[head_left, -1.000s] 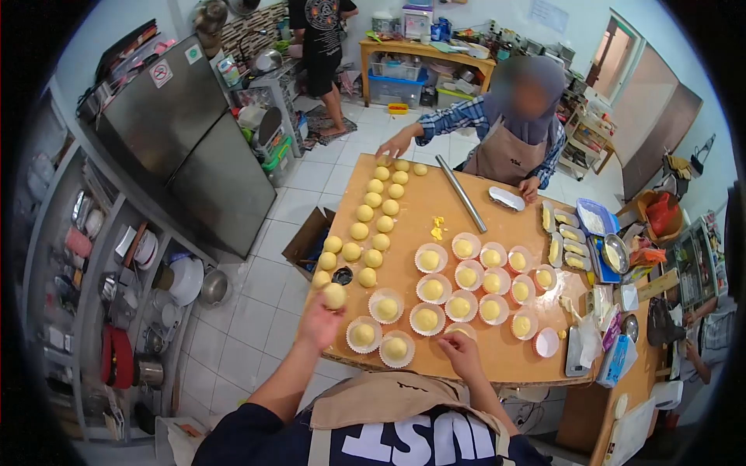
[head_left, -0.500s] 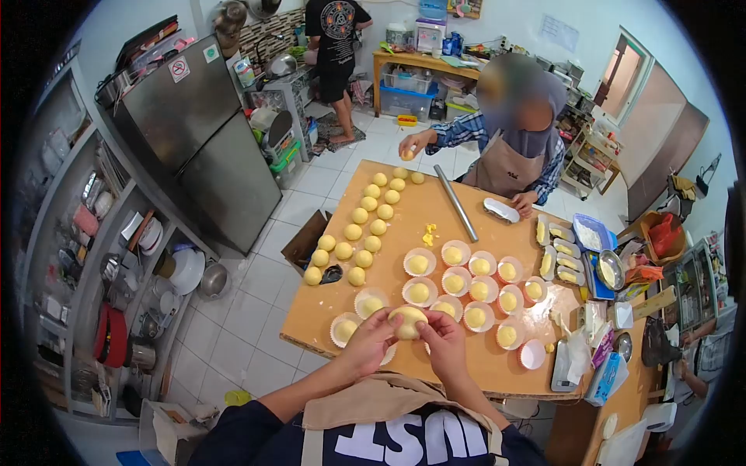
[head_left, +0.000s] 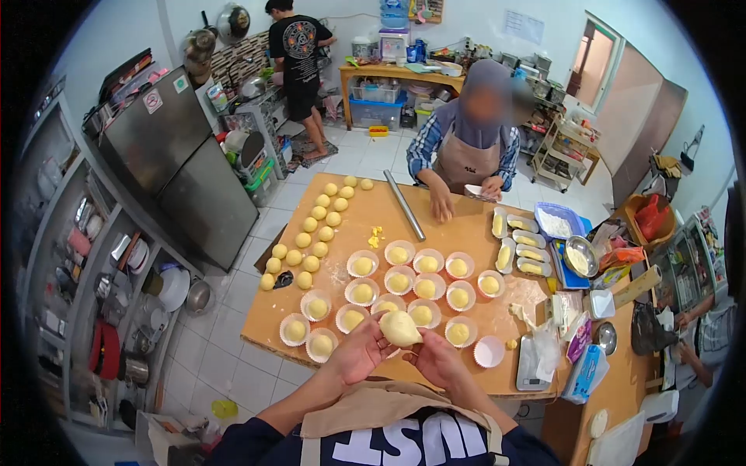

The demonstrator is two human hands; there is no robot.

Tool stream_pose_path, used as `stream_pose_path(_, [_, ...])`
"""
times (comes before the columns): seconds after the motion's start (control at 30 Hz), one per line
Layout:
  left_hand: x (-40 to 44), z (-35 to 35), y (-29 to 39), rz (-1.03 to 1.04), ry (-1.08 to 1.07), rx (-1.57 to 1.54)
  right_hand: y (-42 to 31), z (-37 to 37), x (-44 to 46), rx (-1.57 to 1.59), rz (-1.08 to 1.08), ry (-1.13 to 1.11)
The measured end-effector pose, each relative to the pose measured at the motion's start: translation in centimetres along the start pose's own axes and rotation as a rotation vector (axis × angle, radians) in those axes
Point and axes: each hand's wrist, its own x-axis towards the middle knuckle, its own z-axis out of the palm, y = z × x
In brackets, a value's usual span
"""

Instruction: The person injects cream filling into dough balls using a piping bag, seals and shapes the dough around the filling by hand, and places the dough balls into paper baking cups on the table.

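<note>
A pale yellow dough ball (head_left: 399, 328) is held up between my two hands above the table's near edge, its right end drawn to a point. My left hand (head_left: 361, 349) has its fingers closed around the ball's left side. My right hand (head_left: 437, 357) pinches the pointed end. Beyond and beside my hands stand several paper cups with dough balls, such as this paper cup (head_left: 362, 293). A paper cup (head_left: 489, 352) without dough sits to the right. Loose dough balls (head_left: 310, 224) lie in rows at the table's left side.
Across the wooden table (head_left: 435, 233), a co-worker in an apron handles a small paper mould. A metal rolling pin (head_left: 404, 205) lies near them. Filled oblong moulds (head_left: 531, 254), a scale (head_left: 534, 373) and a metal bowl (head_left: 581, 256) are at the right. Another person stands at the back.
The dough ball has become drawn out to a point at my right fingers. The co-worker's raised hand has come down to the table, and the dough it held joins the row. My view has shifted.
</note>
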Motion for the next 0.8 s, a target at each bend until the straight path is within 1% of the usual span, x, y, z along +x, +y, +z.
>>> stream_pose_path(0.07, [-0.3, 1.2, -1.4, 0.138, 0.110, 0.258, -0.2, -1.5, -0.6, 0.004, -0.021, -0.079])
stream_pose_path(0.17, [-0.8, 1.8, -2.5, 0.135, 0.112, 0.316, -1.6, -1.3, -0.6, -0.171, -0.096, -0.087])
stream_pose_path(0.27, [-1.6, 1.6, -3.2, 0.102, 0.068, 0.405, -2.7, -0.9, -0.7, -0.174, -0.006, -0.047])
stream_pose_path(0.3, [-1.8, 1.7, -3.5, 0.086, 0.053, 0.400, -2.5, -1.6, -0.3, -0.295, 0.067, 0.014])
stream_pose_path(0.37, [-2.2, 2.0, -3.8, 0.058, 0.012, 0.390, -2.7, -2.1, -0.2, -0.256, 0.073, -0.035])
stream_pose_path(0.4, [-2.4, 2.4, -3.8, 0.029, -0.020, 0.334, -3.2, -1.7, 0.0, -0.241, 0.070, -0.061])
stream_pose_path(0.5, [-3.0, 3.1, -3.6, -0.047, -0.108, 0.156, -4.3, 0.5, -0.6, -0.163, 0.137, 0.005])
stream_pose_path(0.57, [-2.9, 2.3, -3.6, -0.091, -0.142, 0.016, -3.5, -0.3, -0.2, -0.300, 0.110, -0.031])
stream_pose_path(0.67, [-2.1, 0.3, -4.0, -0.132, 0.273, 0.520, -2.3, -0.1, 0.3, -0.431, 0.093, -0.024])
stream_pose_path(0.7, [-2.0, 0.1, -4.0, -0.096, 0.261, 0.462, -2.0, 0.2, 0.5, -0.465, 0.091, -0.013])
stream_pose_path(0.8, [-1.9, -0.1, -4.2, -0.012, 0.226, 0.262, -1.8, 0.6, 0.9, -0.086, 0.243, 0.049])
